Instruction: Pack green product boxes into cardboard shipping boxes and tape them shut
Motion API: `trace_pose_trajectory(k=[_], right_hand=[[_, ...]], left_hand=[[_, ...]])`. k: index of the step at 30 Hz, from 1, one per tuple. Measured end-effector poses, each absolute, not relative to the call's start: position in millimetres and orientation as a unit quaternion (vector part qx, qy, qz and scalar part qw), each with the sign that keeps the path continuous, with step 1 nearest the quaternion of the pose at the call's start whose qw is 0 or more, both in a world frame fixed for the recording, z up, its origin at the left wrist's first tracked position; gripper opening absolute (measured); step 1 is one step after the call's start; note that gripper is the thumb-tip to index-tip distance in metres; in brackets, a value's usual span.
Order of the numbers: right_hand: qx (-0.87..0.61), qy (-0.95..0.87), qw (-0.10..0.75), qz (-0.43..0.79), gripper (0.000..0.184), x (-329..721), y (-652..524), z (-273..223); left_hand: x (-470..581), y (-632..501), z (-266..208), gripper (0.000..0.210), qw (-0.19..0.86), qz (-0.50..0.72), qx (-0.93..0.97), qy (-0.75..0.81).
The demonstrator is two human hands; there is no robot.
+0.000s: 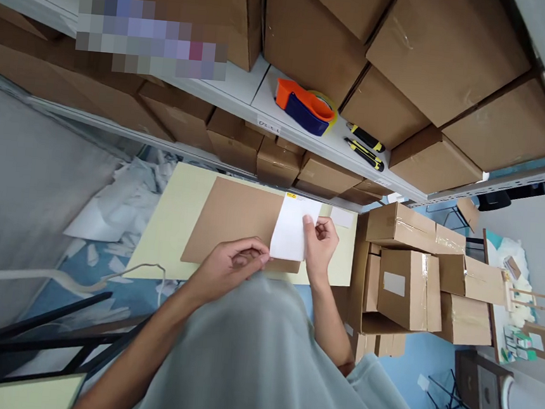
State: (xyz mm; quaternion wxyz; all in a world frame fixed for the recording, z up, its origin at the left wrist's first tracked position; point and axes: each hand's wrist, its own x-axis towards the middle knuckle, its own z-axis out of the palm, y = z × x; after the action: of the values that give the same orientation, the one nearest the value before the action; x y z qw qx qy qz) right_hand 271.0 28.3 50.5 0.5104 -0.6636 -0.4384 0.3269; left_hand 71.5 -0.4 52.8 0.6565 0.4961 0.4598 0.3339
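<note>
A white paper label [293,228] with a small yellow mark at its top is held over a flat brown cardboard piece [233,217]. My right hand [321,244] grips the label's right edge, thumb on its face. At the label's lower left corner, my left hand [236,262] is closed in a pinch, fingertips touching that corner. The cardboard lies on a pale yellow tabletop [160,233]. A smaller white slip [341,217] lies on the table, just beyond my right hand.
Above the table, a shelf carries an orange and blue tape dispenser [304,107] and two yellow-black box cutters [363,154] beside cardboard boxes [316,36]. Stacked boxes [408,289] stand to the right. Crumpled white paper [110,206] lies at the left, near a black metal frame [41,343].
</note>
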Motion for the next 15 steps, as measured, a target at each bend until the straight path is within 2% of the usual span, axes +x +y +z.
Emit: trace_pose_trajectory(k=[2, 5, 7, 9, 15], right_hand=[[-0.663, -0.446, 0.489, 0.350, 0.042, 280.5, 30.9, 36.2], [-0.680, -0.496, 0.420, 0.339, 0.046, 295.2, 30.4, 19.3], [-0.671, -0.543, 0.391, 0.319, 0.037, 304.3, 23.9, 17.9], [-0.627, -0.582, 0.389, 0.341, 0.021, 311.8, 13.0, 25.3], [-0.536, -0.609, 0.400, 0.426, 0.017, 322.8, -12.0, 52.8]], left_hand=[[79.2, 0.7, 51.9, 0.041, 0.657, 0.336, 0.494, 0.459], [89.4, 2.8, 48.6, 0.036, 0.654, 0.342, 0.492, 0.462], [95.0, 4.6, 45.9, 0.032, 0.635, 0.348, 0.502, 0.473], [100.0, 6.6, 43.8, 0.029, 0.606, 0.346, 0.525, 0.487], [118.9, 11.2, 47.5, 0.021, 0.550, 0.304, 0.596, 0.500]])
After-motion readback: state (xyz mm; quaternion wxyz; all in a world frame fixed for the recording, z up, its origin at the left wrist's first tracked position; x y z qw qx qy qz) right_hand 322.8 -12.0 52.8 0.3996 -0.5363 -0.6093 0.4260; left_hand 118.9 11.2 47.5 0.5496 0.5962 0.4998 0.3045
